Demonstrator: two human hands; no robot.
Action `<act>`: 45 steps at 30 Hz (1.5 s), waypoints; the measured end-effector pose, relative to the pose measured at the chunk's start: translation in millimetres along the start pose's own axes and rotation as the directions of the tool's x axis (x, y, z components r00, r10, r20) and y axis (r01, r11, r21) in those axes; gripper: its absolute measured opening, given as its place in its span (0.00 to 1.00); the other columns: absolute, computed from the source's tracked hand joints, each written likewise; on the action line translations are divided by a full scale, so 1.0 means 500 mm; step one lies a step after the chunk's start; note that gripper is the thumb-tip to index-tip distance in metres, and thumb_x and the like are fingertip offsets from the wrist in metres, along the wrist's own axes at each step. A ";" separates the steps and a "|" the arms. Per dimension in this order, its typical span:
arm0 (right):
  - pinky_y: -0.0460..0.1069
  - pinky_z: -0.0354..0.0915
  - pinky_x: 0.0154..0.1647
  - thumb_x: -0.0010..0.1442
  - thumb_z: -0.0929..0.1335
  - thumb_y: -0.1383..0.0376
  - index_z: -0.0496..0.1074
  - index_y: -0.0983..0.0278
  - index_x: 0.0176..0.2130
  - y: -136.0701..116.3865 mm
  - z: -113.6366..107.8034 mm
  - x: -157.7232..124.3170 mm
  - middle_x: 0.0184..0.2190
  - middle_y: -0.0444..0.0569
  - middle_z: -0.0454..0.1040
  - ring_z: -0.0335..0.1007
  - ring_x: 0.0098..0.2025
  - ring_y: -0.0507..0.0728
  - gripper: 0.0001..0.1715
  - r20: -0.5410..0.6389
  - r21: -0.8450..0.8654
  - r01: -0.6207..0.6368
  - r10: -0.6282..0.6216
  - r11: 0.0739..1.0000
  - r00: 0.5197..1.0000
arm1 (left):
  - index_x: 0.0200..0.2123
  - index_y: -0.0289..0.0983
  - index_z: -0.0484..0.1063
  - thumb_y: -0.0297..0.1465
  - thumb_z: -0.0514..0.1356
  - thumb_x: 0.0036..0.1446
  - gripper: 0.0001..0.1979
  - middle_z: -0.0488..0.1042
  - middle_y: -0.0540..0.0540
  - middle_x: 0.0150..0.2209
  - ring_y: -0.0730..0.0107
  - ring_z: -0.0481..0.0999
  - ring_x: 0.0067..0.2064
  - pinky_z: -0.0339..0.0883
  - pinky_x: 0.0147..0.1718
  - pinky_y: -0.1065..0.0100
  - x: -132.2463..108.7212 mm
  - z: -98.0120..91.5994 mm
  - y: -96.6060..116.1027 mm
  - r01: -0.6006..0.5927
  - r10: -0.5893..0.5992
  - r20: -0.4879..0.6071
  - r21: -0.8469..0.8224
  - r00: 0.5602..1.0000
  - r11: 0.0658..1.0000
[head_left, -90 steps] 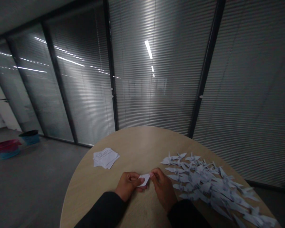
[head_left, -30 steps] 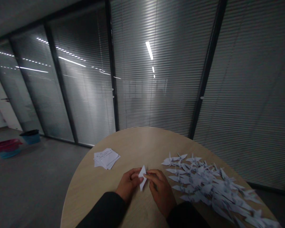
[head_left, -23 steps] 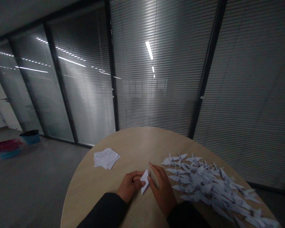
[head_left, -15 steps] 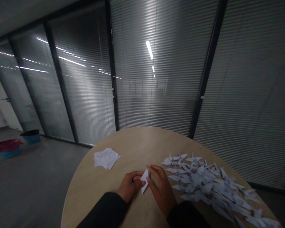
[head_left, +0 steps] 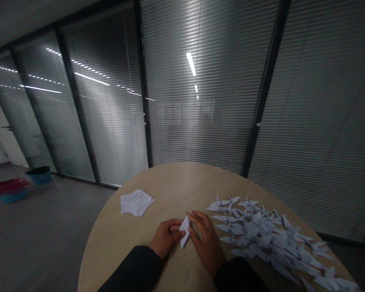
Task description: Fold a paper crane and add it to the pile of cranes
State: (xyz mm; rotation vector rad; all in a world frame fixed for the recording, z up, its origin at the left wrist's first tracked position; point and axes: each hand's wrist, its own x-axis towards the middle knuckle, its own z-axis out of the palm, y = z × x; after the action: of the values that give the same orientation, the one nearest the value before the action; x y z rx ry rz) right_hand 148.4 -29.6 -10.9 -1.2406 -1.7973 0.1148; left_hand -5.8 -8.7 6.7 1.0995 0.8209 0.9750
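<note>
My left hand [head_left: 166,238] is curled, its fingertips pinching a folded white paper piece [head_left: 185,232]. The piece's long axis tilts, with the narrow tip pointing down toward me and the upper end away and rightward. My right hand [head_left: 206,247] is open, fingers extended, just beside it. Over the tabletop [head_left: 176,178], paper cranes [head_left: 255,233] lie heaped to the right; a paper stack [head_left: 136,202] lies farther left.

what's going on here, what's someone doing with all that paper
A person at a round table is holding a small folded white paper in their left hand, with their open right hand right beside it. A large heap of folded paper cranes lies to the right, and a small stack of paper sheets lies farther left on the table.
</note>
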 end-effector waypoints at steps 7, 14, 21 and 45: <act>0.57 0.61 0.55 0.60 0.60 0.66 0.66 0.58 0.55 0.003 0.001 -0.001 0.52 0.54 0.61 0.59 0.54 0.58 0.23 0.022 -0.002 -0.022 0.023 1.000 0.999 | 0.34 0.27 0.74 0.39 0.73 0.27 0.29 0.76 0.43 0.26 0.74 0.71 0.26 0.60 0.29 0.74 0.002 -0.001 0.000 0.016 -0.016 -0.016 -0.023 1.000 1.000; 0.56 0.62 0.54 0.58 0.62 0.68 0.67 0.57 0.54 0.001 0.000 0.001 0.52 0.53 0.62 0.60 0.54 0.58 0.24 0.023 0.026 -0.013 0.013 1.000 1.000 | 0.35 0.25 0.72 0.40 0.72 0.29 0.30 0.75 0.44 0.26 0.76 0.69 0.25 0.59 0.27 0.74 0.007 -0.006 -0.007 0.021 -0.020 -0.016 0.018 1.000 1.000; 0.51 0.63 0.46 0.56 0.66 0.71 0.70 0.62 0.36 -0.013 -0.005 0.004 0.37 0.47 0.71 0.66 0.43 0.56 0.07 -0.020 0.107 0.033 -0.031 0.994 0.999 | 0.34 0.26 0.73 0.35 0.71 0.32 0.25 0.73 0.45 0.26 0.76 0.69 0.27 0.59 0.28 0.75 0.002 -0.001 -0.001 0.032 -0.032 -0.007 -0.016 0.999 0.999; 0.47 0.54 0.37 0.50 0.70 0.77 0.72 0.62 0.29 -0.033 0.002 -0.008 0.27 0.45 0.63 0.58 0.35 0.53 0.10 0.080 0.008 0.272 -0.272 0.962 0.959 | 0.21 0.27 0.72 0.42 0.73 0.25 0.25 0.69 0.46 0.18 0.78 0.65 0.19 0.56 0.19 0.76 -0.004 0.000 0.011 0.007 -0.027 -0.119 -0.168 0.993 0.986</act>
State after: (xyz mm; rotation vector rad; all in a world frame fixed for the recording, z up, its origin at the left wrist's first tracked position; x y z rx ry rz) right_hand 136.5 -40.5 -5.0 -0.9912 -2.0204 0.0049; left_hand -7.9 -9.4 11.9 0.8951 0.8286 1.0840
